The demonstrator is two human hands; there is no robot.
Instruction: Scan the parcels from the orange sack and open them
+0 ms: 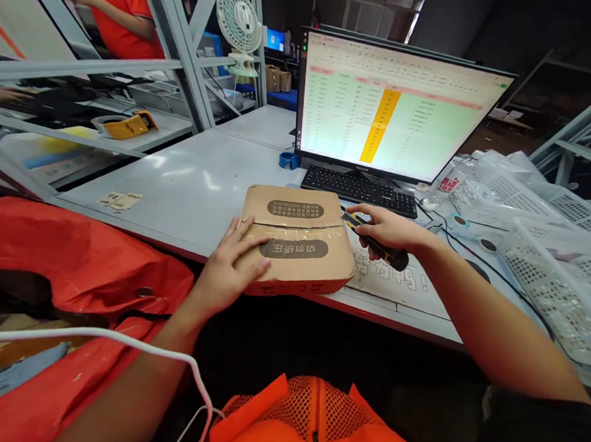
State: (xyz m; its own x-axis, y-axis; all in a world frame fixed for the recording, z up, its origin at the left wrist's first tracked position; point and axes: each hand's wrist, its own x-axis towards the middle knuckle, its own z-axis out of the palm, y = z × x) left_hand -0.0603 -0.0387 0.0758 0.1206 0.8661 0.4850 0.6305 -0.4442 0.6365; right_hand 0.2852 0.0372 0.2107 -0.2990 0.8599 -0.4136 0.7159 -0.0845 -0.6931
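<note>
A brown cardboard box (293,266) with dark printed labels rests at the desk's front edge, its taped seam running across the top. My left hand (229,262) lies on the box's left side, fingers spread over the top. A black and yellow utility knife (392,255) is held in my right hand (386,225), its tip at the right end of the seam. Whether the blade is in the tape cannot be made out. Under my right hand lies a flat cardboard sheet (396,280) with large pale lettering.
Behind the box stand a keyboard (357,190) and a monitor (397,114). A blue tape roll (289,160) sits left of them. White perforated baskets (548,263) and cables crowd the right. A red sack (73,254) hangs open at left, with a white cable (118,336) crossing before it.
</note>
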